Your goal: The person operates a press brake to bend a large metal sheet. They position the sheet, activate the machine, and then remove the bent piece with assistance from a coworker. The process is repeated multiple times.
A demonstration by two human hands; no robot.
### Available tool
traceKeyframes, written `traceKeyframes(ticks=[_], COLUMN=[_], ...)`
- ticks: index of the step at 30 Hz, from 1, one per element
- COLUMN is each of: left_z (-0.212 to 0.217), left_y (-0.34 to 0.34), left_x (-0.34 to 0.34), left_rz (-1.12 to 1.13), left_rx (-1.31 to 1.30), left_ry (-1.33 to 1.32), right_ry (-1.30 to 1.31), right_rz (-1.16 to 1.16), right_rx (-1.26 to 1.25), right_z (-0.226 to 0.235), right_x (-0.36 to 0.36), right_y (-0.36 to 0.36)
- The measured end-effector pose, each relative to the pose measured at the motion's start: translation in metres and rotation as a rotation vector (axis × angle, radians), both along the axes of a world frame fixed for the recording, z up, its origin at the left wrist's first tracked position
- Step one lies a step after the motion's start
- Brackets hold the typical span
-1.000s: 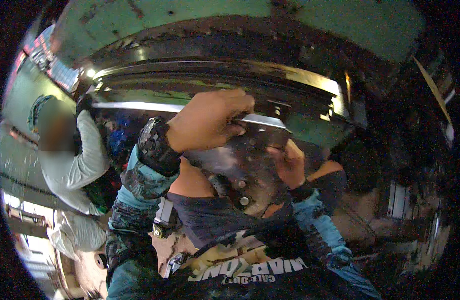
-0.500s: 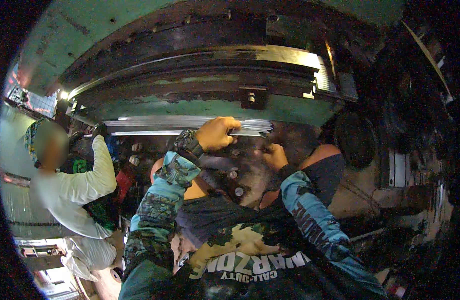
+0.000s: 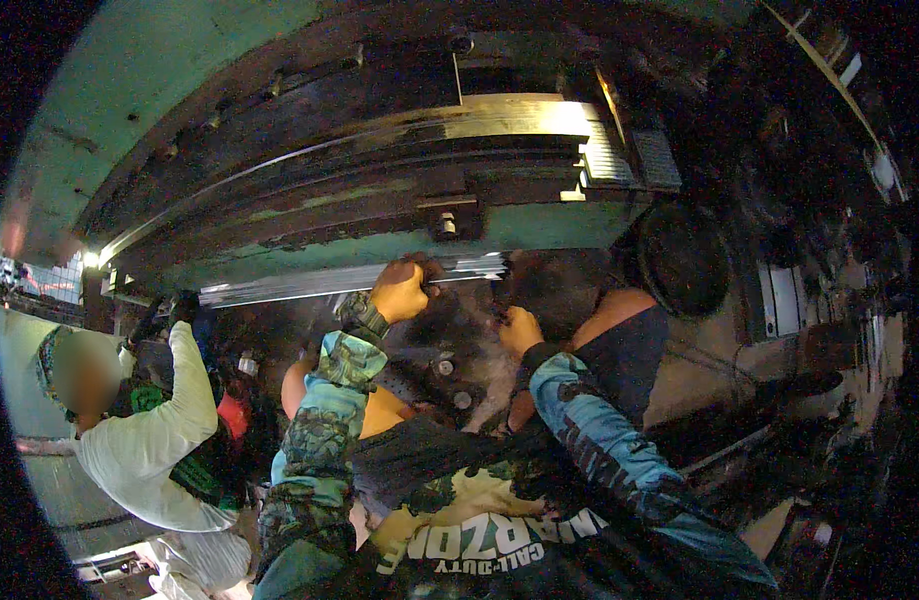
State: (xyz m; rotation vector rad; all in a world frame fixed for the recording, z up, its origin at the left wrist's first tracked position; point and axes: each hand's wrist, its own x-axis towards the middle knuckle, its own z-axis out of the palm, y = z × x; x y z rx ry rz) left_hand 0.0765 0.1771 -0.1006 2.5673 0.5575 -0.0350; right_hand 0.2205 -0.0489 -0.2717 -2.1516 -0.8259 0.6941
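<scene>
A bundle of long, shiny metal strips (image 3: pixel 310 286) runs from left to right in front of the green machine. My left hand (image 3: pixel 400 294) is closed over the bundle toward its right end, the fingertips partly hidden in shadow. Just below and right of the strips' ends, my right hand (image 3: pixel 522 330) is held apart from them with curled fingers. Whether a small thing sits in its fingertips is too dark to make out. Near the far left end of the strips is the dark-gloved hand (image 3: pixel 184 306) of another person.
The machine's green lower face (image 3: pixel 550 228) rises just beyond the strips, with a bolted bracket (image 3: pixel 448 222) on it. A round dark object (image 3: pixel 682 260) stands at the right. A co-worker in a pale sleeve (image 3: pixel 194 375) is close on my left. My bent knees flank the working area.
The whole view has shifted, so the scene sits further left. The separate lower strip now lies closer against the bundle. My hands keep about the same places relative to the strips.
</scene>
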Motion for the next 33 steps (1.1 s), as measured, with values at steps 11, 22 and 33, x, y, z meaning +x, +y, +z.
traceKeyframes(ticks=[11,22,33], left_z=[-0.081,-0.111,-0.135], left_y=[-0.003,-0.030,-0.033], left_x=[0.009,-0.007,-0.006], left_rz=[-0.090,0.090,0.144], left_rx=[0.116,0.264,0.497], left_ry=[0.086,0.214,0.105], right_ry=[0.028,0.102,-0.411], right_rz=[-0.065,-0.046,-0.101], right_rx=[-0.358,-0.386,-0.392], right_z=[-0.006,-0.002,0.096], right_x=[-0.002,0.000,0.070], right_y=[0.005,0.002,0.013])
